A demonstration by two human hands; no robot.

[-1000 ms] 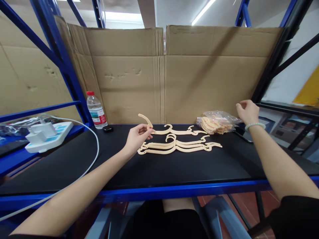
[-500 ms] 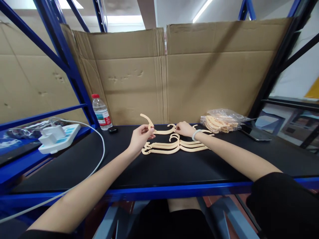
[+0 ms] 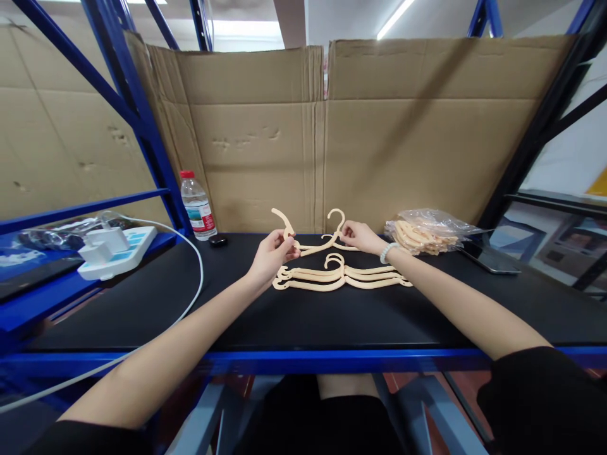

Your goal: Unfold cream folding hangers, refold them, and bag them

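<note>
Above the black tabletop [image 3: 303, 322], left hand [image 3: 274, 254] and right hand [image 3: 362, 239] grasp one hanger [image 3: 326, 245], hook [image 3: 343, 218] now raised.

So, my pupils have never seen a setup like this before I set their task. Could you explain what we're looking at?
There's no machine here, just a person's two bare hands. The camera is worn on their head, looking forward and down, so both forearms reach away from us. The left hand and right hand hold a pale hanger between them, the right near its hook. On the black table, more hangers lie closer to the person. A clear bag of pale pieces and a phone lie to the right; a bottle stands at the back left.
</note>
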